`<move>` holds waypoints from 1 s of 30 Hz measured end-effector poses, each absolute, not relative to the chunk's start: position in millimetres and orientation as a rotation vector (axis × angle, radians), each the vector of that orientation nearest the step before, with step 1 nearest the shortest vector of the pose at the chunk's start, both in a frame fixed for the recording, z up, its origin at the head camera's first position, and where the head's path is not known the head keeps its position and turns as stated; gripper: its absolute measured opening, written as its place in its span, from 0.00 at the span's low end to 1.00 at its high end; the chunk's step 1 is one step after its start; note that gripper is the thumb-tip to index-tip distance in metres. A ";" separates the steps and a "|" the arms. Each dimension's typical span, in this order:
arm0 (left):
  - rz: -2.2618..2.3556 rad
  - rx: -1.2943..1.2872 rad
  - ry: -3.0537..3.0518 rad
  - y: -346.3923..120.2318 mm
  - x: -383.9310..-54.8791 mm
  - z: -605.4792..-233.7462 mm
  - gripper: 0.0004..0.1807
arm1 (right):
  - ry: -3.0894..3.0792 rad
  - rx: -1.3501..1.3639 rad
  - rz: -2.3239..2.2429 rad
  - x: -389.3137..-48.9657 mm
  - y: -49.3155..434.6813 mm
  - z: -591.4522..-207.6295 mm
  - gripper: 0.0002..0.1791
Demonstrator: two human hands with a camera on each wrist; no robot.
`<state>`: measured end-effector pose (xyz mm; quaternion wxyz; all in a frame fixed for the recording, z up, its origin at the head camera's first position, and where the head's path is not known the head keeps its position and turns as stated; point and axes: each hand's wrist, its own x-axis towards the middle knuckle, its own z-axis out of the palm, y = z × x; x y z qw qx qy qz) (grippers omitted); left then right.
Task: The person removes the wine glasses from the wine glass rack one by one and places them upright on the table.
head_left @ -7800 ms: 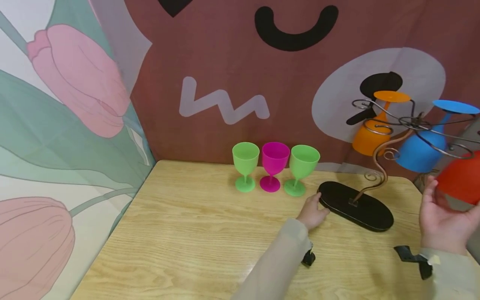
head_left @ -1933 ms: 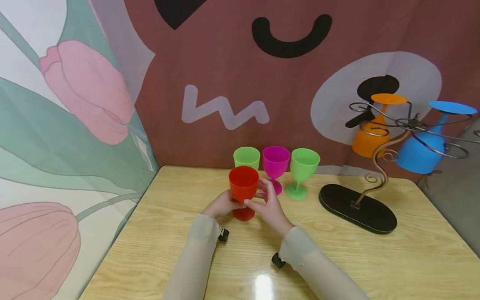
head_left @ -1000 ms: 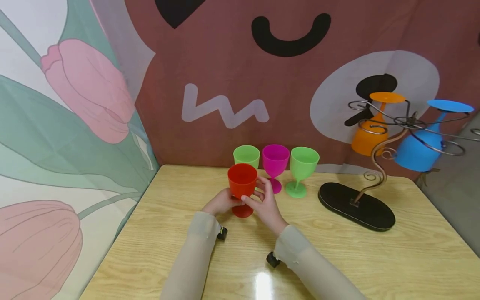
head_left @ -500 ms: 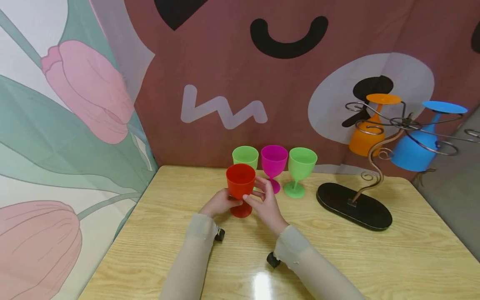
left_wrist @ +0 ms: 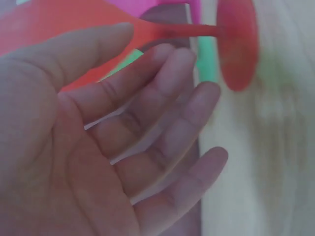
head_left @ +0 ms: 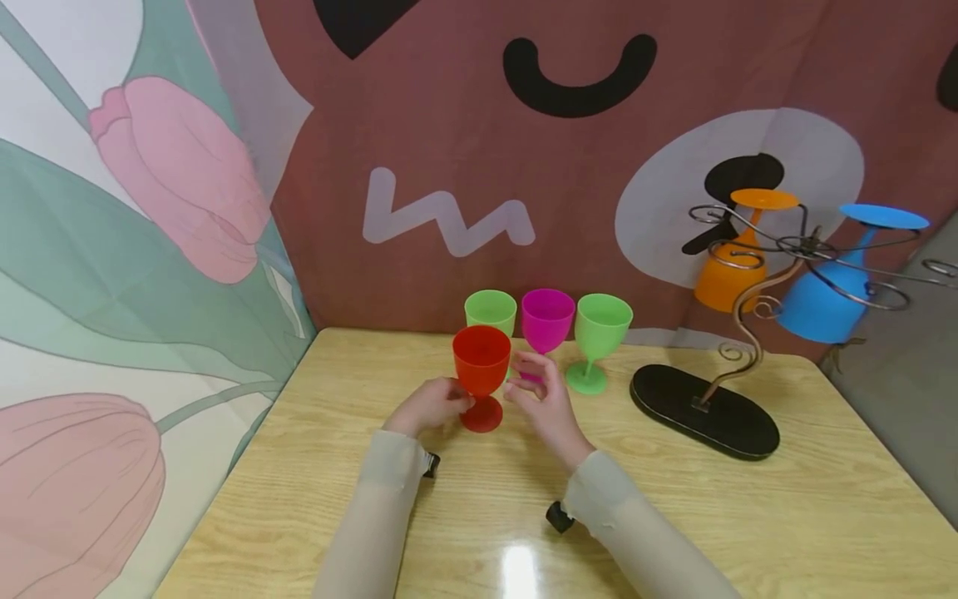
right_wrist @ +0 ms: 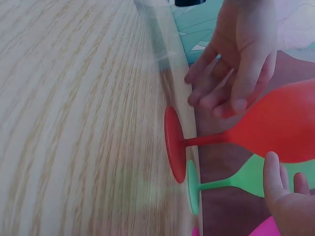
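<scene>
A red plastic goblet (head_left: 481,358) stands upright on the wooden table, in front of the left green goblet (head_left: 490,306). My left hand (head_left: 430,405) is beside its stem, fingers loosely bent and apart; the left wrist view shows the palm with nothing gripped and the red stem (left_wrist: 184,30) beyond the fingertips. On the other side, my right hand (head_left: 552,408) has its fingers spread, a gap showing between them and the bowl. It partly covers the magenta goblet (head_left: 547,316). In the right wrist view the red foot (right_wrist: 174,145) sits flat on the tabletop.
Another green goblet (head_left: 602,326) stands right of the magenta one. At the right, a metal goblet rack on a black oval base (head_left: 703,416) holds an orange goblet (head_left: 729,274) and a blue goblet (head_left: 823,301) upside down. A printed cloth (head_left: 419,283) hangs behind the table.
The red goblet went from my right hand by the rack to the table before the left green goblet. Both hands held it there; now their fingers have loosened, the right hand drawing away.
</scene>
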<state>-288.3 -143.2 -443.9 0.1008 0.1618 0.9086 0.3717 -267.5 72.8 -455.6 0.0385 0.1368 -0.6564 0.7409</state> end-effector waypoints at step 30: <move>1.191 0.945 2.520 -7.4 -276.3 -432.7 0.09 | -1.735 0.076 2.140 -255.1 199.1 -441.9 0.11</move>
